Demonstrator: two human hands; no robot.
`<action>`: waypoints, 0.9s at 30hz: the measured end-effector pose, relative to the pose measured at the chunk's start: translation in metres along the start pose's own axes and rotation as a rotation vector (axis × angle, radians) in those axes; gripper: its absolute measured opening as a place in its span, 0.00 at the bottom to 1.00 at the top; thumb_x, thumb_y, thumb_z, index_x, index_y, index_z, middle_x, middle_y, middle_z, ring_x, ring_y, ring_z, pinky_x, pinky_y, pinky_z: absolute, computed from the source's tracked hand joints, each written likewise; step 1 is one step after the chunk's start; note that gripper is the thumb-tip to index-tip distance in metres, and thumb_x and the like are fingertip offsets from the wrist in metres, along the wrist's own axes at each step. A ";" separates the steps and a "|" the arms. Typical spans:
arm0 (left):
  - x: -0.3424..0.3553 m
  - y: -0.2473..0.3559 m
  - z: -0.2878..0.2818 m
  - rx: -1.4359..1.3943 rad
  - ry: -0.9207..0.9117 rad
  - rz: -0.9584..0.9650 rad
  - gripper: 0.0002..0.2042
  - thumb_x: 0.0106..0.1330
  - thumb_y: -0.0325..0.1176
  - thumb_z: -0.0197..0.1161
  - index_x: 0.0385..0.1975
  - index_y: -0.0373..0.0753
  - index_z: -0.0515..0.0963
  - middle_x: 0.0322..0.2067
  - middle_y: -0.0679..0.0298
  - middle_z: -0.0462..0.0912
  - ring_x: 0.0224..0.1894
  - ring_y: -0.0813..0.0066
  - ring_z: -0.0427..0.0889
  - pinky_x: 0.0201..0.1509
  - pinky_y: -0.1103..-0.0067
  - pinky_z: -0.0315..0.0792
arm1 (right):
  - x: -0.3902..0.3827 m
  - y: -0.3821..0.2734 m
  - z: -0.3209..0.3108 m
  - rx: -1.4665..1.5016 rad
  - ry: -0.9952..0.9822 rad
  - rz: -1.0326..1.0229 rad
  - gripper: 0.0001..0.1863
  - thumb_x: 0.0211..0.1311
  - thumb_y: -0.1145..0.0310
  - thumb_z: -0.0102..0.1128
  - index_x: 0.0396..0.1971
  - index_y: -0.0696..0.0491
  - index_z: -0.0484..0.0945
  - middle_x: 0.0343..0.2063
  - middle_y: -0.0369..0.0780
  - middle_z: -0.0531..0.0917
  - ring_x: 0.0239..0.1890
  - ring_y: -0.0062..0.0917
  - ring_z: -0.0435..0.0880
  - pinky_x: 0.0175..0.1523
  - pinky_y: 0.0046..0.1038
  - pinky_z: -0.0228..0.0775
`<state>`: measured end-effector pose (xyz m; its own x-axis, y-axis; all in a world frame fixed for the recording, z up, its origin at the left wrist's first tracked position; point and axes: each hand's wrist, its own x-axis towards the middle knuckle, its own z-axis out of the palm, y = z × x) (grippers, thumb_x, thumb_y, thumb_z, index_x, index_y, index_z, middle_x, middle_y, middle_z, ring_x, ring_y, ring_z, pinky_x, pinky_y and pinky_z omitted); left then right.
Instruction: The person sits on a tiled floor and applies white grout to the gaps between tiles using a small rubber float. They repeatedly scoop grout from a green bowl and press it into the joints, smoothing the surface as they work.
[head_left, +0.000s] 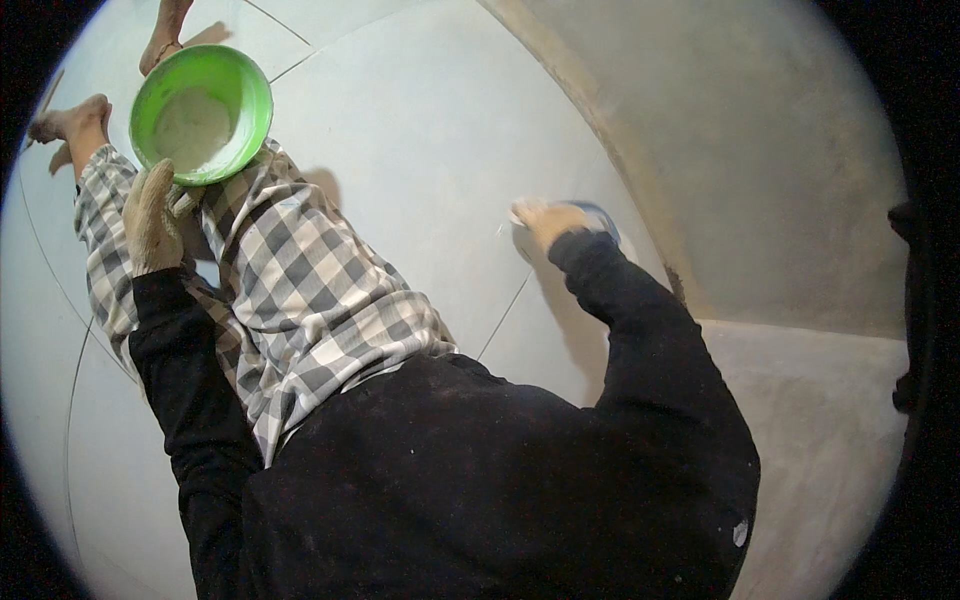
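Observation:
My left hand (152, 215), in a cream knit glove, is closed on the lower rim of a green bowl (255, 105) with pale paste (190, 125) in it, held over my checked-trousered legs (300, 290). My right hand (548, 222) is low over the white tiled floor (430, 150), closed on a blue-edged object (600, 218). That object is mostly hidden by the hand and too blurred to name; some white shows at my fingertips.
Along the right runs a grey plastered wall (760, 170) with a stained edge where it meets the tiles. A paler surface (790, 430) lies beside my right arm. My bare feet (85, 120) rest on the tiles at upper left.

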<state>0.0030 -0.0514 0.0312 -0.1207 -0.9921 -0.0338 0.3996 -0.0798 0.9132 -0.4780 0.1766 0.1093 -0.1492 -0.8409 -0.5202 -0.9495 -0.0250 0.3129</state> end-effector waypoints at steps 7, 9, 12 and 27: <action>-0.008 0.000 -0.003 0.066 0.077 0.003 0.18 0.64 0.39 0.60 0.47 0.33 0.74 0.46 0.61 0.76 0.48 0.70 0.77 0.50 0.71 0.76 | 0.016 -0.025 0.045 -0.042 0.058 -0.107 0.19 0.65 0.68 0.46 0.56 0.46 0.68 0.53 0.43 0.74 0.39 0.38 0.84 0.40 0.38 0.77; -0.004 -0.005 -0.007 -0.022 0.020 -0.007 0.18 0.64 0.39 0.61 0.47 0.33 0.74 0.46 0.61 0.76 0.48 0.69 0.77 0.50 0.71 0.76 | -0.007 -0.013 0.067 -0.040 -0.130 0.050 0.18 0.66 0.65 0.44 0.55 0.45 0.69 0.48 0.44 0.77 0.40 0.38 0.84 0.42 0.40 0.76; 0.005 -0.011 -0.010 0.171 0.047 0.096 0.18 0.63 0.39 0.61 0.47 0.32 0.74 0.45 0.60 0.77 0.47 0.69 0.77 0.51 0.71 0.75 | -0.031 0.019 0.078 0.045 -0.253 0.136 0.21 0.69 0.54 0.39 0.54 0.47 0.72 0.48 0.48 0.79 0.47 0.40 0.81 0.50 0.42 0.73; -0.001 -0.002 0.001 0.094 0.042 0.078 0.17 0.64 0.38 0.61 0.47 0.34 0.74 0.44 0.60 0.77 0.46 0.72 0.78 0.48 0.76 0.74 | -0.062 0.021 0.082 -0.076 -0.616 0.049 0.21 0.68 0.56 0.41 0.55 0.46 0.73 0.46 0.47 0.81 0.48 0.41 0.80 0.55 0.39 0.69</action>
<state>0.0015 -0.0497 0.0302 -0.0532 -0.9983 0.0236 0.3191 0.0054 0.9477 -0.5111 0.2726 0.0836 -0.3453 -0.3766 -0.8596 -0.9185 -0.0523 0.3919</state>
